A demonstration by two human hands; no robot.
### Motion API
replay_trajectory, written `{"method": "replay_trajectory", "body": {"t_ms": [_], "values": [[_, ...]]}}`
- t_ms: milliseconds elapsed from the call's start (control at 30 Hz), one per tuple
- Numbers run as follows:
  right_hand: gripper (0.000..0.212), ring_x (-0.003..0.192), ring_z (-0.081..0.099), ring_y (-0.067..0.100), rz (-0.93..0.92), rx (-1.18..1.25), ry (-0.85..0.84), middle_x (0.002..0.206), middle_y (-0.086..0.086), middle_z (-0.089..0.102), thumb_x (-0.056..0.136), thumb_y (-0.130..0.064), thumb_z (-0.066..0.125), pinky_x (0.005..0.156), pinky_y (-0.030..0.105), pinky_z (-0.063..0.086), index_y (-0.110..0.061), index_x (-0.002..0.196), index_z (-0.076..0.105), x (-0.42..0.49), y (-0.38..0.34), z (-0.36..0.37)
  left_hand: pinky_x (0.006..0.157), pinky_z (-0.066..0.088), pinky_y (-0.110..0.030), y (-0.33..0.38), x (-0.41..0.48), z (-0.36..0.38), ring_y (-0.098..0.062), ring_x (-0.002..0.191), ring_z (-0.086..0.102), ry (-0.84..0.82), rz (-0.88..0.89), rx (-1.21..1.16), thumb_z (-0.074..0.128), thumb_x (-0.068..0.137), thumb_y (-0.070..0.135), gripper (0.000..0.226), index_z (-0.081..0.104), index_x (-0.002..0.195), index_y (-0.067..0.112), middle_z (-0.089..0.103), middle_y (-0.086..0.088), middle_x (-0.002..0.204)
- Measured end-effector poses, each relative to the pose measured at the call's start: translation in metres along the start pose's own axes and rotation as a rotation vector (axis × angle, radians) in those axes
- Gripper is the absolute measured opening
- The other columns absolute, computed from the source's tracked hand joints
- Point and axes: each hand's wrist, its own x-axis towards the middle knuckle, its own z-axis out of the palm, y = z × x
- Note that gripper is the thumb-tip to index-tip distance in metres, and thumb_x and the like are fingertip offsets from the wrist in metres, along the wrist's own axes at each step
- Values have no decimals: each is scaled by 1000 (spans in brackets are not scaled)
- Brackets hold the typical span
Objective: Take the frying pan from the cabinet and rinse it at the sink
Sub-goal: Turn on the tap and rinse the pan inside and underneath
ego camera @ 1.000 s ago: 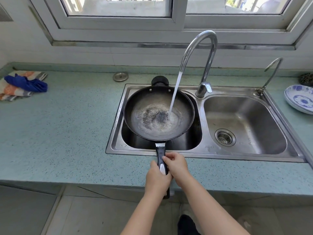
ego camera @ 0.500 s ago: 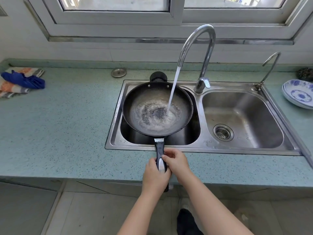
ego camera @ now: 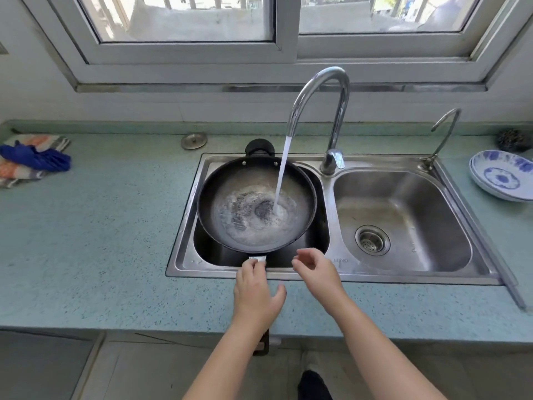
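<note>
The frying pan sits over the left sink basin at frame centre, under running water. The left hand has its grip closed on the pan's handle — the right hand hovers beside it, fingers apart, touching nothing.

Bare forearms, no sleeves; one dark shoe.

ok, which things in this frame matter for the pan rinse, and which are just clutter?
In the job:
frying pan, over the left basin
tall faucet, running water into the pan
double sink
left hand, on the pan handle
right hand, off the handle, open

Lying about:
blue cloth on striped towel
sink plug
small tap
blue-and-white plates
scourer
</note>
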Motion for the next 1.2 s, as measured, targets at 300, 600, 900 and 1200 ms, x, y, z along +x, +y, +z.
{"method": "replay_trajectory", "body": {"t_ms": [300, 600, 900, 1200], "values": [[33, 96, 58, 14, -64, -124, 123, 116, 6, 61, 86, -16, 59, 87, 27, 44, -9, 118, 55, 59, -12, -67, 111, 23, -32, 55, 59, 11, -22, 135, 25, -40, 164, 124, 49, 88, 34, 53, 39, 134, 9, 32, -8, 147], [49, 123, 45, 23, -338, -429, 175, 130, 10, 49, 86, -16, 59, 103, 26, 31, -4, 131, 44, 115, -26, -116, 115, 16, -33, 106, 117, 31, -19, 141, 18, -55, 210, 169, 45, 89, 28, 54, 34, 139, 10, 25, -8, 153], [64, 140, 23, 30, -470, -857, 107, 149, 14, 31, 86, -22, 55, 114, 43, 21, -5, 142, 29, 175, -34, -126, 116, 19, -37, 132, 147, 41, -25, 140, 24, -25, 256, 162, 49, 87, 19, 52, 40, 137, 5, 31, -13, 150], [69, 114, 57, 39, -553, -989, 167, 121, 19, 62, 56, -10, 82, 84, 59, 49, 5, 118, 58, 190, -22, -120, 113, 27, -43, 137, 164, 52, -31, 137, 32, 0, 261, 158, 55, 83, 14, 51, 47, 132, 2, 39, -17, 145]]}}
